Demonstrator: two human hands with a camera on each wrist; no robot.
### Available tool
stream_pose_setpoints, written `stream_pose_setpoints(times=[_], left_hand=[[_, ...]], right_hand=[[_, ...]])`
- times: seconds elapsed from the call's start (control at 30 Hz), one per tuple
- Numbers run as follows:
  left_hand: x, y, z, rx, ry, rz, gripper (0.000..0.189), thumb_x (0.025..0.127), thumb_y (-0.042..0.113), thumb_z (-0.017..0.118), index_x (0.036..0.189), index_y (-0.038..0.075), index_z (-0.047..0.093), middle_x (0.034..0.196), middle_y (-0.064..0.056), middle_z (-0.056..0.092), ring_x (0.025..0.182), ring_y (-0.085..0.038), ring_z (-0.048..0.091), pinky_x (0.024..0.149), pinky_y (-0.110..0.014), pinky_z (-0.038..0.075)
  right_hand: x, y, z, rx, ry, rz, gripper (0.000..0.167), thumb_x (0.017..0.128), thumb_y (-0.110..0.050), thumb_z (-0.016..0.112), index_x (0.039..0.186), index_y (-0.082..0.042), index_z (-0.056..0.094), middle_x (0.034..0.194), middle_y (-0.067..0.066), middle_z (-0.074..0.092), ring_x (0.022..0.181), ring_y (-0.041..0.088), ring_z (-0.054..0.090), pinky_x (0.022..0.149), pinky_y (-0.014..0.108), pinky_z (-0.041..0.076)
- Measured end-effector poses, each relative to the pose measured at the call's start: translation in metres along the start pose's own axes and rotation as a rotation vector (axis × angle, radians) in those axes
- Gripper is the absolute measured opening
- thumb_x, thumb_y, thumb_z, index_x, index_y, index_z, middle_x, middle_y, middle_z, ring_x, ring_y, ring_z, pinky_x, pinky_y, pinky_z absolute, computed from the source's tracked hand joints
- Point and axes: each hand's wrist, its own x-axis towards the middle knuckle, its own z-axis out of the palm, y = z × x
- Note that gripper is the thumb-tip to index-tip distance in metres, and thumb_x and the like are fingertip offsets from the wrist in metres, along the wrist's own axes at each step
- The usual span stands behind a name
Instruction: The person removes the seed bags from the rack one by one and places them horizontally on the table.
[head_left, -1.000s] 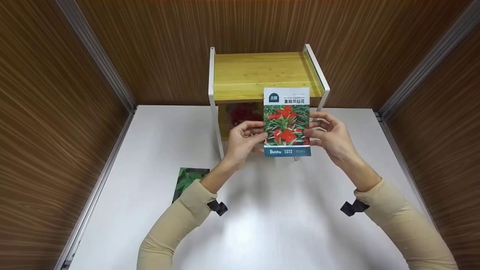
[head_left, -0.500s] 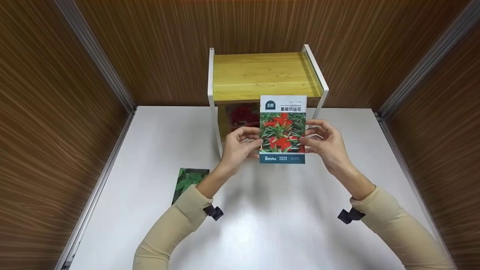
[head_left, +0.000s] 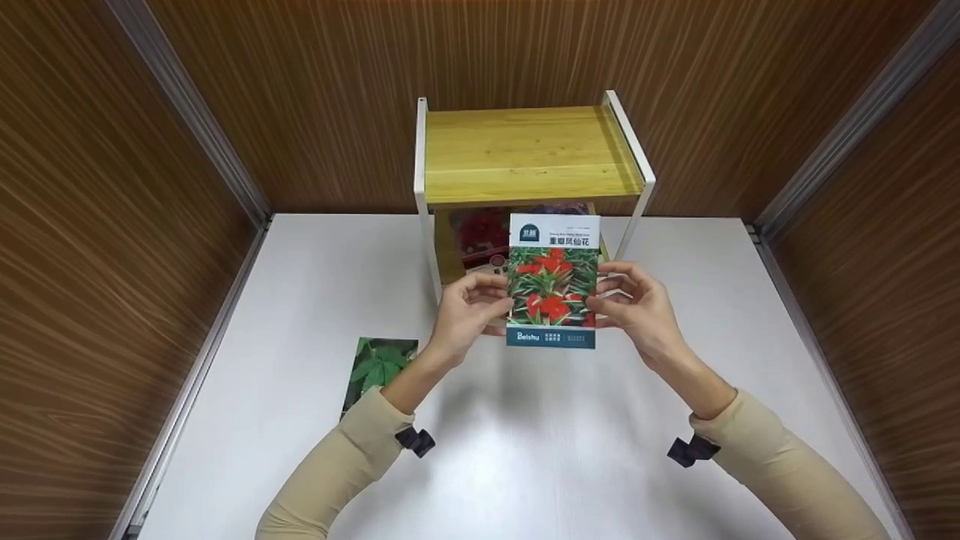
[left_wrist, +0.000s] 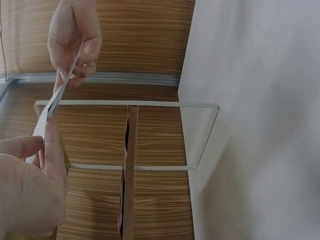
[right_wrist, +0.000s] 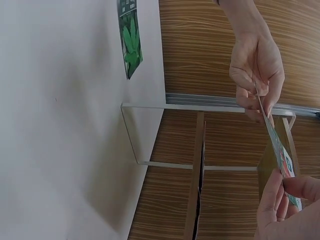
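Observation:
Both hands hold up one seed packet (head_left: 553, 281) with red flowers, green leaves and a blue band at its foot. My left hand (head_left: 466, 311) pinches its left edge and my right hand (head_left: 634, 306) pinches its right edge. The packet stands upright in the air, just in front of the small wooden shelf (head_left: 525, 150). From the left wrist view the packet (left_wrist: 55, 100) shows edge-on between the two hands. The right wrist view shows the packet (right_wrist: 280, 150) edge-on too.
A white-framed shelf with a yellow wooden top stands at the back of the white table (head_left: 525, 450); more flower packets (head_left: 480, 229) lie on its lower level. A green-leaf packet (head_left: 379, 364) lies flat on the table at the left. Brown wood-grain walls close in three sides.
Both hands have brought the red-flower packet down and slightly left, toward me, away from the shelf's top board. The grip on both edges is unchanged.

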Motion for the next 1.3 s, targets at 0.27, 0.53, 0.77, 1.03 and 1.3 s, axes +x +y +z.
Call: stream_pose_setpoints(times=[0.27,0.53,0.77,1.03,1.3], left_hand=[[-0.006,-0.010,-0.008,0.053,0.011,-0.018,0.030,0.093,0.000,0.073,0.122,-0.003,0.067,0.104,-0.007,0.067,0.084,-0.012,0.071,0.058,-0.028,0.065],[-0.013,-0.020,-0.015,0.065,0.034,-0.051,0.030,0.093,-0.001,0.074,0.122,-0.003,0.067,0.104,-0.008,0.067,0.079,-0.012,0.072,0.057,-0.027,0.065],[-0.020,-0.026,-0.018,0.099,0.042,-0.065,0.028,0.092,0.000,0.075,0.120,-0.001,0.068,0.104,-0.009,0.069,0.081,-0.012,0.072,0.058,-0.029,0.065],[-0.029,-0.037,-0.025,0.110,0.058,-0.099,0.028,0.091,0.001,0.076,0.118,-0.002,0.069,0.104,-0.011,0.069,0.078,-0.013,0.073,0.058,-0.031,0.066],[-0.037,-0.046,-0.035,0.124,0.058,-0.108,0.027,0.091,0.001,0.076,0.117,-0.001,0.069,0.103,-0.011,0.069,0.077,-0.014,0.072,0.058,-0.031,0.065]], right_hand=[[-0.004,0.014,0.010,-0.009,0.009,0.014,0.051,0.096,0.001,0.071,0.144,-0.004,0.052,0.104,0.001,0.060,0.088,0.011,0.069,0.073,0.026,0.067],[-0.006,0.028,0.020,0.018,-0.005,0.017,0.050,0.094,0.004,0.069,0.141,-0.003,0.054,0.102,0.003,0.059,0.084,0.012,0.071,0.070,0.029,0.068],[-0.010,0.040,0.026,0.002,0.003,0.053,0.049,0.094,0.004,0.070,0.140,-0.003,0.054,0.102,0.003,0.059,0.085,0.013,0.071,0.071,0.028,0.067],[-0.015,0.056,0.035,0.016,0.000,0.061,0.049,0.093,0.006,0.070,0.139,-0.001,0.055,0.101,0.004,0.061,0.082,0.013,0.072,0.069,0.028,0.067],[-0.020,0.069,0.046,0.023,0.002,0.071,0.050,0.090,0.007,0.072,0.137,-0.002,0.057,0.099,0.006,0.062,0.078,0.014,0.072,0.068,0.031,0.068]])
